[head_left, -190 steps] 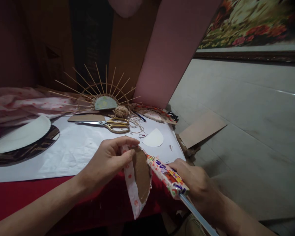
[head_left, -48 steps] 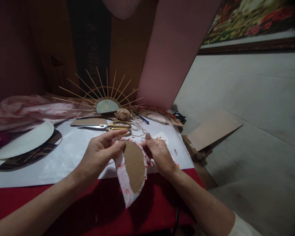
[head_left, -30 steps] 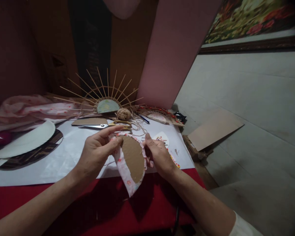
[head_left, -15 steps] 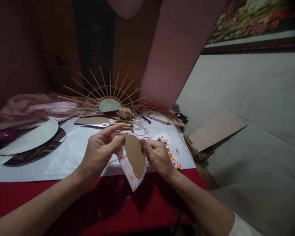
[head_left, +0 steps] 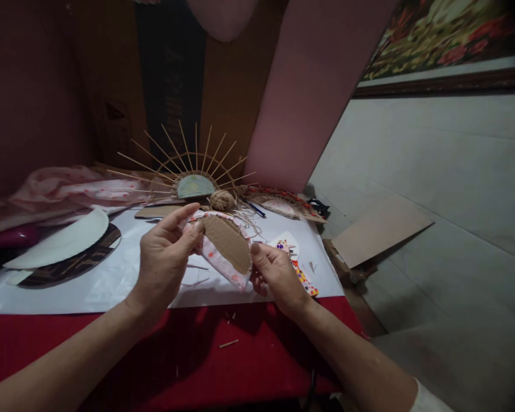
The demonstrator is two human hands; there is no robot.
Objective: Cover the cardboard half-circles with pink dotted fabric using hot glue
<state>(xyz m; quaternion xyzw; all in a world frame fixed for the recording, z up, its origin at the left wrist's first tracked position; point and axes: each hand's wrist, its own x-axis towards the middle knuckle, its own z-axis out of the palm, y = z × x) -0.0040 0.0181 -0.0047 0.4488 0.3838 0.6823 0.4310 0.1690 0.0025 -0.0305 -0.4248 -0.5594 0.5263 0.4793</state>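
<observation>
While its upper end is pinched by the left hand [head_left: 159,260], the half-disc [head_left: 228,243] is slanted lengthwise down to the gripping right hand [head_left: 280,277].

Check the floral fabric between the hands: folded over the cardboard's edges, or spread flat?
Folded over: floral fabric overlaps the cardboard along the straight and curved edges, where visible, leaving brown showing in the middle.

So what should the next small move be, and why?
Perhaps press the cloth edging flat with the right hand: the cloth looks puckered along the curve, that hand is at the edge, the left hand holds the cardboard, and the patterned tool lies unheld.
</observation>
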